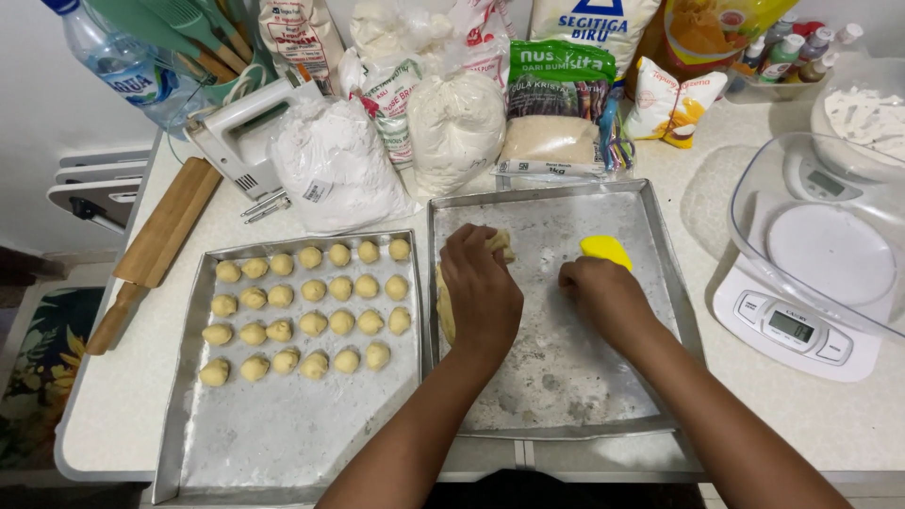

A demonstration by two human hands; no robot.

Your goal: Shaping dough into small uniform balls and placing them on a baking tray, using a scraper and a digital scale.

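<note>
My left hand (481,287) lies on a lump of pale dough (500,243) in the right metal tray (556,396), its fingers curled over the dough. My right hand (603,294) grips a yellow plastic scraper (606,250) on the same floured tray, just right of the dough. The left metal tray (283,434) holds several small dough balls (313,322) in rows across its upper half.
A kitchen scale with a clear bowl (811,264) stands at the right. Bags of flour and sugar (452,123) line the back. A hand mixer (240,132), a rolling pin (156,245) and a water bottle (123,61) lie at the left.
</note>
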